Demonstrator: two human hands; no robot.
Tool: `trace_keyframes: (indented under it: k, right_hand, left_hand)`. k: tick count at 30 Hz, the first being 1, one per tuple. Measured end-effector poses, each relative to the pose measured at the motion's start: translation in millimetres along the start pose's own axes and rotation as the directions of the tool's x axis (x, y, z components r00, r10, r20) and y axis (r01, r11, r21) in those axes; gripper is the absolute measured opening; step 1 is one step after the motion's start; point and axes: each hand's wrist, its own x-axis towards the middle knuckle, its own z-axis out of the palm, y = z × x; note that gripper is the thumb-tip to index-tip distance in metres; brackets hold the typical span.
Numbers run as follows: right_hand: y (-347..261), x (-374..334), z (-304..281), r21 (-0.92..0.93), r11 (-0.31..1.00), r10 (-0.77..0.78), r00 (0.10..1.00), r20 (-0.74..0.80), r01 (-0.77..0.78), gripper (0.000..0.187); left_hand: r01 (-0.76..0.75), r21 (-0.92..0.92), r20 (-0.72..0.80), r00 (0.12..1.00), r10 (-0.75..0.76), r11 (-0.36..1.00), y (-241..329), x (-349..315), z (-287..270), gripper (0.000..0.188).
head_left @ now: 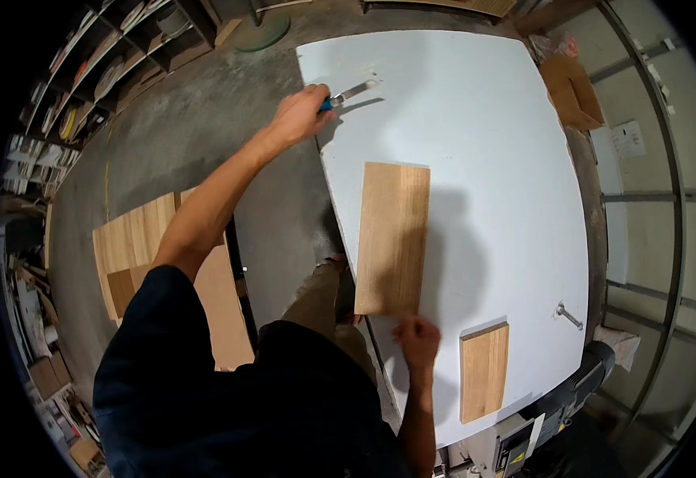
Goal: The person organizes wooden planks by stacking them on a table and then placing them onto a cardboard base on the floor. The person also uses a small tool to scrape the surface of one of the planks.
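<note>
- Nearest of all is the dark shirt (236, 414), bent in beside the white worktop (507, 159).
- The left hand (301, 115) reaches far out, its fingers clamped around a blue-handled tool (353, 92). The metal blade's shadow falls apart from it, so I judge it's off the surface, near some pale specks (373, 73).
- The larger board (396, 215) is at the worktop's left side, between the hands; I can't tell whether its near end is raised.
- The right hand (419, 341) is at that near end, fingers curled; gripping or merely touching, I can't tell.
- To do this well, I'd steady the board by its end, keep the blade turned away from the right hand, and hold the tool firmly by its handle.
- I'd also mind the smaller board (485, 373), near the right hand.
</note>
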Motion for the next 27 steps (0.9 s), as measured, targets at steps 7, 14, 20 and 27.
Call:
trace_keyframes:
  k: [7, 14, 20, 27]
  right_hand:
    - [-38, 84, 14, -0.641, 0.446, -0.753, 0.649, 0.108, 0.625, 0.067]
    - [-36, 94, 59, -0.759, 0.215, -0.829, 0.526, 0.191, 0.614, 0.073]
    - [-29, 98, 65, -0.729, 0.244, -0.855, 0.497, 0.15, 0.639, 0.067]
    - [-26, 101, 62, -0.729, 0.191, -0.899, 0.416, 0.14, 0.658, 0.07]
  left_hand:
    - [0.416, -0.864, 0.5, 0.774, -0.389, -0.283, 45, -188, -15, 0.015]
    - [0.598, -0.79, 0.605, 0.725, -0.329, -0.137, 158, -309, 0, 0.037]
    - [0.457, -0.601, 0.261, 0.888, -0.38, 0.656, 223, -343, 3, 0.046]
    - [0.518, -0.449, 0.171, 0.85, -0.499, 0.728, 249, -349, 9, 0.049]
